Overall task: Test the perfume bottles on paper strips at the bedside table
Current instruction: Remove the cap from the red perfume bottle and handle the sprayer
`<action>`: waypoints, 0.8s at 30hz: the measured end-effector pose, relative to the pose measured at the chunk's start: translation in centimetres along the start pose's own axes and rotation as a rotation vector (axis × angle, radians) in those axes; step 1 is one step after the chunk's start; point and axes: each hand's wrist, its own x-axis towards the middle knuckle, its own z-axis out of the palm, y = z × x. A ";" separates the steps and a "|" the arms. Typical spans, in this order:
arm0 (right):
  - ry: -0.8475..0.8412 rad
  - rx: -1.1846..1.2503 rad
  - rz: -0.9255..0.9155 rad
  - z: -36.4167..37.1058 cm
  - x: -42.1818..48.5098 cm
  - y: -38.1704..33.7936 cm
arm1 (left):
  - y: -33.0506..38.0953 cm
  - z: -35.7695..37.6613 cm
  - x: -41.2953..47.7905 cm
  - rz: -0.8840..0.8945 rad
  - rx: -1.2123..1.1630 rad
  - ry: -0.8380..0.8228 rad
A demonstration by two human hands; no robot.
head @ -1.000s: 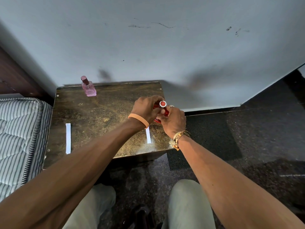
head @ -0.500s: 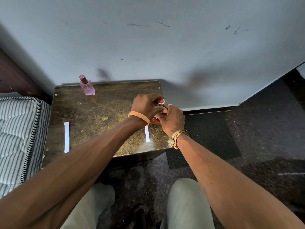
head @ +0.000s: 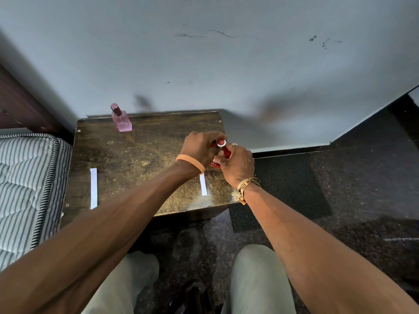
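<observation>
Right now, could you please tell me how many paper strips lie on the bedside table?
2. The left paper strip lies near the left edge of the bedside table; the right paper strip lies front right, its far end under the left forearm. The arms may hide more.

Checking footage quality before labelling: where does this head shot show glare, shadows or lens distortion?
Head view: a pale glare patch sits on the bedside table's near edge beside the right paper strip; soft, smeared shadows fall on the wall behind the table; wide-angle bending curves the wall's base; the pink bottle looks sharp; the red bottle is mostly hidden by the left hand and right hand.
</observation>
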 end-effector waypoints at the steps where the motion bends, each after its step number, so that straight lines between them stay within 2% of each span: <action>1: 0.000 -0.004 -0.002 0.0 0.0 0.0 | 0.0 0.0 -0.1 -0.010 -0.004 0.009; 11: -0.009 0.003 -0.001 -0.1 0.1 0.1 | 0.3 -0.1 0.2 -0.070 0.023 0.030; 13: -0.003 0.004 0.001 -0.1 0.1 0.1 | 0.3 -0.4 0.4 -0.055 0.011 -0.023; 16: -0.015 0.009 0.003 0.0 0.1 0.1 | 0.3 -0.9 0.6 0.056 0.064 -0.201; 18: -0.013 0.017 0.012 0.0 0.1 0.0 | 0.0 -0.9 0.8 0.072 0.058 -0.230; 24: -0.014 -0.009 0.020 -0.1 -0.1 0.0 | -0.3 -0.4 0.1 0.051 0.037 -0.039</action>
